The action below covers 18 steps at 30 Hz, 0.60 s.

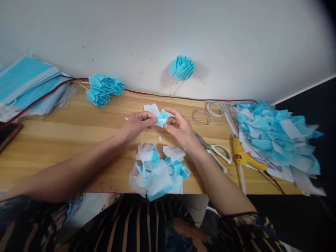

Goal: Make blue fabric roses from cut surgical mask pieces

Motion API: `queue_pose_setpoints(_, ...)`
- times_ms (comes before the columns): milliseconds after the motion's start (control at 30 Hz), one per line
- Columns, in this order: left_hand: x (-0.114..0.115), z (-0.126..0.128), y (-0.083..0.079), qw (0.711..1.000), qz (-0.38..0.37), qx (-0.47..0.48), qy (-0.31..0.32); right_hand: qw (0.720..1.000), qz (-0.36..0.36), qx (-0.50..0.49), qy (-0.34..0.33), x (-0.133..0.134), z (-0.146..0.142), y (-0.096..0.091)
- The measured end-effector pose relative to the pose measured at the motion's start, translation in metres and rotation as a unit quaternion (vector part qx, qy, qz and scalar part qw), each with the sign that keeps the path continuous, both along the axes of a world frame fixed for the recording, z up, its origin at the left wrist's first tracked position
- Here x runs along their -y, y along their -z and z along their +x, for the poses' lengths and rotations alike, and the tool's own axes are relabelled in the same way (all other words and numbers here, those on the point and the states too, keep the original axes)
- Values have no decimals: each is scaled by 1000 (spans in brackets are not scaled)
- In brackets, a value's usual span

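Note:
Between my two hands is a small light-blue fabric piece (162,120) with a white strip across it, held above the table. My left hand (138,124) pinches its left side between thumb and fingers. On the other side, my right hand (180,126) grips its right edge, index finger curled over the top. Just behind the hands lie white fabric pieces (151,109). Nearer my body, a loose heap of white and blue fabric pieces (159,175) rests at the table's front edge.
Scissors (214,148), a yellow glue gun (244,154), tape rolls (215,109) and a big pile of blue pieces (278,136) are on the right. Blue fabric flowers (103,89) lie back left; another flower (182,67) leans on the wall. Face masks (28,84) are stacked far left.

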State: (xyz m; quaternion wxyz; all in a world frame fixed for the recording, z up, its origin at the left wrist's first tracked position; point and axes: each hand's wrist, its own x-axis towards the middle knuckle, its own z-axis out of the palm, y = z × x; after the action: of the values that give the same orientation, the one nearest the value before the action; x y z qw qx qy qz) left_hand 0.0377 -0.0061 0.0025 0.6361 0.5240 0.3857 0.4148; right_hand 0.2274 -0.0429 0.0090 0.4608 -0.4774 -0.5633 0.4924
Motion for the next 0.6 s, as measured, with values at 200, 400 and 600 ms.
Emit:
queue_pose_setpoints(200,-1,0,0,1000,10,-17,-19,998,-5,-60,20,0,4,-6)
queue_pose_setpoints(400,1,0,0,999,25,-36,11,998,23,-41,42,-3,6,-1)
queue_pose_setpoints(600,1,0,1,998,32,-41,26,998,28,-32,45,-3,5,0)
